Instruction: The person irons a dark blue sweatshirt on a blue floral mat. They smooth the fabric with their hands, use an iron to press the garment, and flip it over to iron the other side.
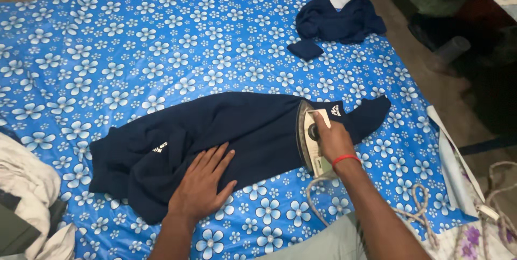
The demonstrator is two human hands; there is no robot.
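Sheeting in bright blue with white flowers covers nearly all of the floor in front of you, and everything else lies on it or at its edges. Across its middle stretches a dark navy garment, laid lengthwise from lower left to upper right, with small white lettering near its left part and a white mark near its right end. A second navy garment sits crumpled near the sheet's far right corner, well apart from the first. At the lower left edge there is a heap of pale cloth.

Your left hand lies flat on the near edge of the spread garment, fingers open and extended, pressing on the fabric and gripping nothing. Your right hand, with a red band at the wrist, is closed around the handle of a white iron, which rests on the right part of the garment, its soleplate facing left along the cloth. From the iron's rear a light cord trails toward you and off to the right over the sheet's edge.
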